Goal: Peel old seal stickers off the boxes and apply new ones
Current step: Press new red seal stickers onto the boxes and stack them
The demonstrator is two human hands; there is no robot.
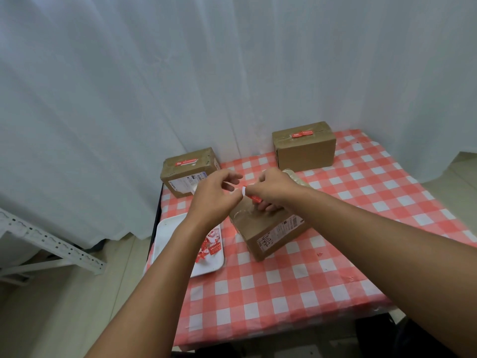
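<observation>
While both hands pinch 1 sticker, 3 boxes, 1 tray

Checked tablecloth, white curtain, metal rack.

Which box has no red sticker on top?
The nearest box, under the hands; the far left box and far right box both have red stickers on top.

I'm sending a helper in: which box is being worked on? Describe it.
On the checked tablecloth, three cardboard boxes stand. It is the nearest box, right of the white tray, under both hands. Unlike the two rear boxes, it shows handwritten numbers on its label.
</observation>
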